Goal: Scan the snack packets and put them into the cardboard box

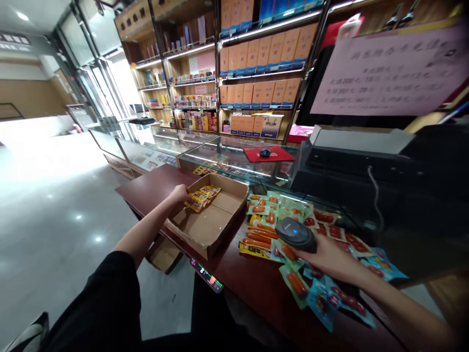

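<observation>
My left hand (179, 193) reaches over the left wall of a shallow cardboard box (229, 235). Its fingers are closed on the edge of yellow snack packets (199, 199) lying inside the box. In my right hand (327, 252) is a dark barcode scanner (295, 232), gripped above the spread of packaged sausages. Under and around it lie green-clear sausage packs (297, 284), a yellow pack of long sausages (258, 238) and blue packs (322, 298). Red sausage packs (356, 243) are farther right.
The box stands on a dark red tabletop (157, 183). A phone (206, 275) lies at its front edge. Behind is a glass counter (205, 150) with a mouse (265, 153) on a red mat. A black machine (366, 166) stands at right; stocked shelves (262, 58) line the wall.
</observation>
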The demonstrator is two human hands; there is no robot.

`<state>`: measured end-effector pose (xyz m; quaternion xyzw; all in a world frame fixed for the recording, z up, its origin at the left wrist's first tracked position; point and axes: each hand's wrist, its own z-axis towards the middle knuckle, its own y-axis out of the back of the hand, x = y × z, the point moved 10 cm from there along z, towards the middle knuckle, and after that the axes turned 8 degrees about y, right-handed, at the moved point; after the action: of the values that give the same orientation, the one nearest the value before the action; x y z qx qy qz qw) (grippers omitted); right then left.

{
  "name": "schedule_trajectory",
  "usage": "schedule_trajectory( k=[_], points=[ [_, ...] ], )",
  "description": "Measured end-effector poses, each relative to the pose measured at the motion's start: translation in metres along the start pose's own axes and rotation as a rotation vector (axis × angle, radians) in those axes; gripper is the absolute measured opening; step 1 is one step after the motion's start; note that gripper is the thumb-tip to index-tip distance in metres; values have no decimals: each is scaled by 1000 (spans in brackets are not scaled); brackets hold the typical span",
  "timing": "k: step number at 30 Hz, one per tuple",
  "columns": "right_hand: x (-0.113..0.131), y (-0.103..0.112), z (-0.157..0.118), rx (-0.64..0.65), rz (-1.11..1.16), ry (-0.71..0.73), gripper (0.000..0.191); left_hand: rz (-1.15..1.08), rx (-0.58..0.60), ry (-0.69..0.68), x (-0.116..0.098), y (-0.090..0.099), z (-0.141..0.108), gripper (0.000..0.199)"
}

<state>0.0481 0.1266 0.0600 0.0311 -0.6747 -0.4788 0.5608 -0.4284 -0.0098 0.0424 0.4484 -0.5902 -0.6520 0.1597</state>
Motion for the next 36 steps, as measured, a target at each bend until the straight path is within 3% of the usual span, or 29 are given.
schedule_trajectory(
  k=[7, 10, 13, 16, 21, 25, 30, 36],
  points=[
    [7, 4, -3, 12, -28, -9, 34, 207, -107, -111, -32, -2, -9, 31],
    [8, 15, -10, -31, -13, -15, 34, 207, -108, -207, -64, -6, -17, 30],
    [7, 30, -21, -51, -48, -5, 34, 190, -94, -313, -112, -20, -33, 30],
    [-1, 47, -36, -57, -78, -11, 31, 180, -70, -449, -177, -44, -60, 26],
    [-22, 86, -75, -192, -64, -26, 42, 106, 22, -688, -291, -97, -121, 26],
    [-46, 109, -114, -252, -74, -125, 35, 101, 132, -786, -362, -147, -163, 29],
    [-80, 129, -157, -285, -50, -339, 21, 162, 186, -911, -428, -199, -212, 24],
    [-112, 136, -189, -315, 8, -465, 16, 246, 248, -959, -469, -246, -246, 26]
  ],
)
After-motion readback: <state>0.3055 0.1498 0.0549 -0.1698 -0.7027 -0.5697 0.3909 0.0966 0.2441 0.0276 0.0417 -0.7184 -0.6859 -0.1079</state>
